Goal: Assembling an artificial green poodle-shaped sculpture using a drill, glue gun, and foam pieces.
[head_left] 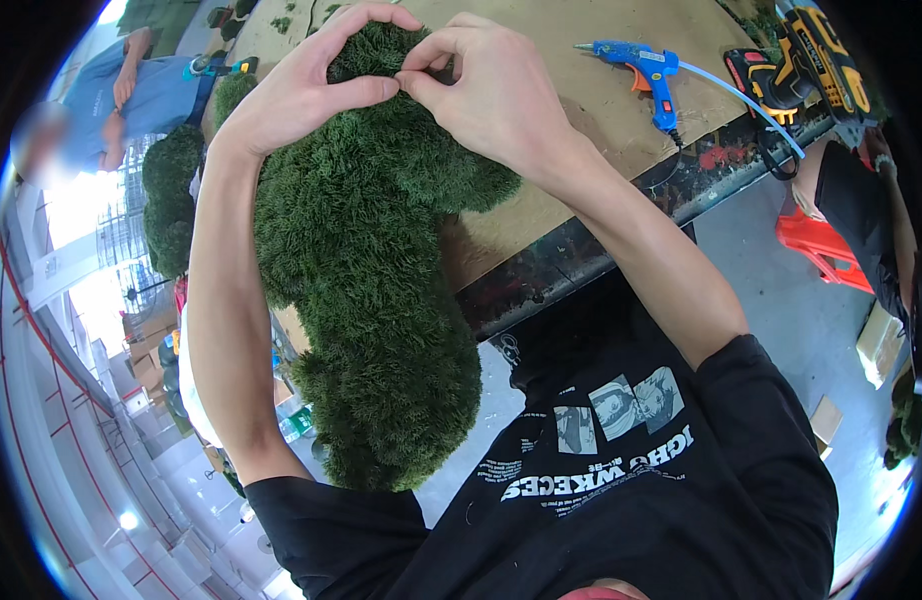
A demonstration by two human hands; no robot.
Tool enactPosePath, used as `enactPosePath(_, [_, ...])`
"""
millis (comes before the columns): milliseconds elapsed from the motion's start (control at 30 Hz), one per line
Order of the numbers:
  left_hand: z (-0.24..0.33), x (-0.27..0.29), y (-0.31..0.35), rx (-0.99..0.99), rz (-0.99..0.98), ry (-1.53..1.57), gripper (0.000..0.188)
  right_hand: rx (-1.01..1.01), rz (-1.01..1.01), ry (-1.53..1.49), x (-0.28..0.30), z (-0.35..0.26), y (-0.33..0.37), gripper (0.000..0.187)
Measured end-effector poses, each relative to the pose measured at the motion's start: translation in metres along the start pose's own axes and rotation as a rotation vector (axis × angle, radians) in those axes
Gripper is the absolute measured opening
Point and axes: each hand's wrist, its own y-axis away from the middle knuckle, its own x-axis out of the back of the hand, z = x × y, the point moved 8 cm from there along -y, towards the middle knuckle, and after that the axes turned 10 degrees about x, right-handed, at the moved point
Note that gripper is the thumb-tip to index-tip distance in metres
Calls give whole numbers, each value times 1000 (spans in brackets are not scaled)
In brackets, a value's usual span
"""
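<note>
At 11 o'clock the left hand (306,85) curves wide, thumb apart from fingers, over the green foliage piece (361,230), which stretches down to 7 o'clock, past the edge of the surface (581,150); at 12 the right hand (501,90) pinches narrowly (I cannot tell on what). This looks like fine shaping of the foliage, and the next move probably calls for steady fingertips; at 1 o'clock lies a blue glue gun (636,62).

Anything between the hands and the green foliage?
Nothing visible: left hand and right hand are both at the far end of the foliage. The glue gun lies off to their right, on the table.
</note>
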Motion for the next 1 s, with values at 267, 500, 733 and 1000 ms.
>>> enactPosePath(267, [-16, 4, 2, 8, 72, -24, 46, 41, 22, 43, 1, -2, 1, 19])
enactPosePath(500, [-3, 4, -2, -59, -7, -2, 53, -14, -4, 42, 2, -7, 3, 22])
enactPosePath(733, [15, 2, 3, 25, 3, -6, 54, -63, 12, -69, 5, -11, -2, 13])
enactPosePath(1000, [7, 0, 2, 104, 4, 13, 54, -45, 47, -38, 5, -8, -3, 13])
